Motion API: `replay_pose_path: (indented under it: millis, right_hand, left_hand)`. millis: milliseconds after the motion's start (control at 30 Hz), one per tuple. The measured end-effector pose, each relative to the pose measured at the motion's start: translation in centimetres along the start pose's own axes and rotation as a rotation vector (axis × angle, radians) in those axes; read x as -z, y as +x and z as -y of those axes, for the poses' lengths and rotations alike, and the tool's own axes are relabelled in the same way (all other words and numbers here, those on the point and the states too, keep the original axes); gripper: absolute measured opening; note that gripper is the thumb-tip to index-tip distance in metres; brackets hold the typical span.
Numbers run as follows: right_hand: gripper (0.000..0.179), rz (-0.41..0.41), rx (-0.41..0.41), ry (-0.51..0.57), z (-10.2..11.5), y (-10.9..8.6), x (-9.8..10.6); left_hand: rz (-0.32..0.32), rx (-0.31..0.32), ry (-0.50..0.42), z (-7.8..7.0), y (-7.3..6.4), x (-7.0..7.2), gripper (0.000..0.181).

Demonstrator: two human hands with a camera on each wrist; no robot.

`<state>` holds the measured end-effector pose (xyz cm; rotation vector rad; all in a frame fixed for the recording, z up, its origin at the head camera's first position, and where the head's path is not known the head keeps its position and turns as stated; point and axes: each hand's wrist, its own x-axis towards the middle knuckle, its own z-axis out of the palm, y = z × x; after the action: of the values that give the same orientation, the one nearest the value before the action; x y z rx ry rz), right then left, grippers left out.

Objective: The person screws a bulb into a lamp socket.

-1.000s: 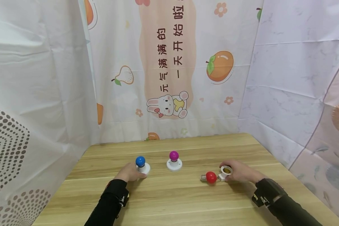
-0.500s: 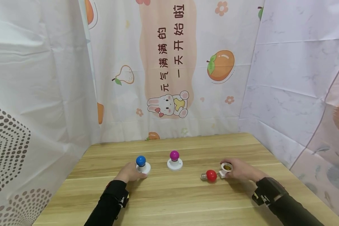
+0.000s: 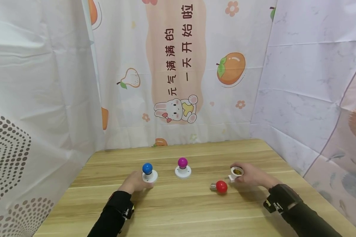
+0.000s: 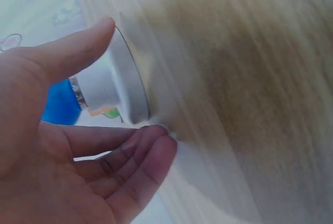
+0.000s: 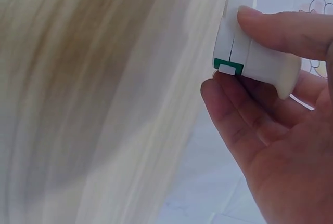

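White curtains (image 3: 124, 115) printed with fruit, flowers and a rabbit hung around the back and sides of a wooden table (image 3: 178, 210). Left of centre, the left hand (image 3: 134, 182) had thumb and fingers clamped on the rim of a round white base (image 3: 150, 177). To the right, the right hand (image 3: 252, 176) pinched a white socket (image 5: 260, 62) between thumb and fingers, its opening upward. A second white base (image 3: 182, 173) stood between the hands. A blue bulb (image 3: 147, 168) rose from the gripped base, a purple bulb (image 3: 182, 162) from the middle one, and a red bulb (image 3: 222, 187) lay sideways near the socket.
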<state>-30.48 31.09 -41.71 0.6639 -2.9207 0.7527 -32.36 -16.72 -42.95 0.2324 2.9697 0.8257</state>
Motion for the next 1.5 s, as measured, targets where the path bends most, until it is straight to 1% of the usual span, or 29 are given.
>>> replay_pose_path:
  millis: [167,367,500,600,767,900,1000,1100,1167,1300,1400,1500]
  right_hand:
    - [0.049,-0.037,0.045,-0.011,0.6,0.1,0.4]
    - [0.054,-0.047,0.068,0.021,2.4,0.3,0.8]
    - [0.056,-0.048,0.088,0.028,3.9,0.6,0.9]
    - [0.057,-0.063,0.124,0.026,5.0,0.8,0.9]
    - [0.057,-0.077,0.169,0.032,6.7,0.9,0.6]
    - [0.056,-0.073,0.197,0.045,7.8,1.1,0.4]
    - [0.058,-0.067,0.201,0.060,8.4,1.3,0.1]
    - [0.060,-0.060,0.186,0.093,9.2,1.6,-0.2]
    - [0.061,-0.058,0.186,0.119,9.8,1.8,-0.4]
    - [0.057,-0.074,0.232,0.180,11.0,2.4,-0.8]
    - [0.054,-0.086,0.270,0.217,11.8,2.8,-1.1]
    - [0.053,-0.079,0.292,0.259,12.6,3.2,-1.4]
  left_hand:
    - [0.027,0.012,-0.005,-0.5,-0.5,0.4,0.057]
    - [0.043,0.012,0.025,-2.2,-1.5,1.1,0.051]
    - [0.049,-0.014,0.040,-3.5,-1.8,1.1,0.048]
    - [0.060,-0.037,0.025,-4.3,-1.9,1.0,0.054]
    - [0.101,-0.070,-0.014,-5.1,-2.0,0.7,0.062]
    - [0.112,-0.174,-0.057,-5.5,-2.0,0.3,0.060]
    - [0.121,-0.275,-0.124,-5.8,-1.9,-0.1,0.057]
    - [0.128,-0.360,-0.205,-6.0,-1.7,-0.5,0.055]
    - [0.128,-0.402,-0.259,-6.1,-1.6,-0.7,0.054]
    - [0.113,-0.444,-0.354,-6.7,-1.6,-1.3,0.055]
    - [0.103,-0.454,-0.399,-7.3,-1.6,-1.7,0.055]
    - [0.105,-0.481,-0.447,-7.9,-1.7,-2.1,0.055]
